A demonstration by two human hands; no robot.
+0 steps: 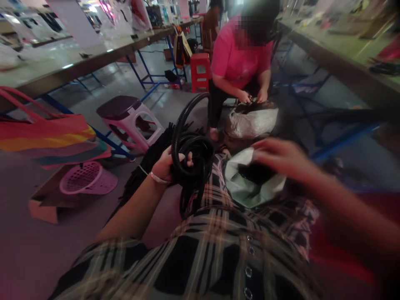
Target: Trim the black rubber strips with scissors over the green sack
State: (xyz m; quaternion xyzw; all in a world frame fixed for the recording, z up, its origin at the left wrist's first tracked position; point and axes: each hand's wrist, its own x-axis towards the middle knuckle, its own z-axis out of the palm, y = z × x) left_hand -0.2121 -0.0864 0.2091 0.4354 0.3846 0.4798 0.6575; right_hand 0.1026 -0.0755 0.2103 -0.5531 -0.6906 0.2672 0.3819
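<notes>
Black coiled tubing [200, 177], gripped by the left hand [165, 166] beside the sack [242, 189], seemingly needed steadying mid-handling; the right hand [276, 155] blurred at the sack's rim, hold unclear.

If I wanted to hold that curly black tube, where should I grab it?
Probably where the loops of the black tube bunch together, coming from the left, where the left hand grips it now. Several turns lie close there, so a hand could close around them together. The big loop arching above the bunch looks a poorer grip, since the rest might swing.
</notes>
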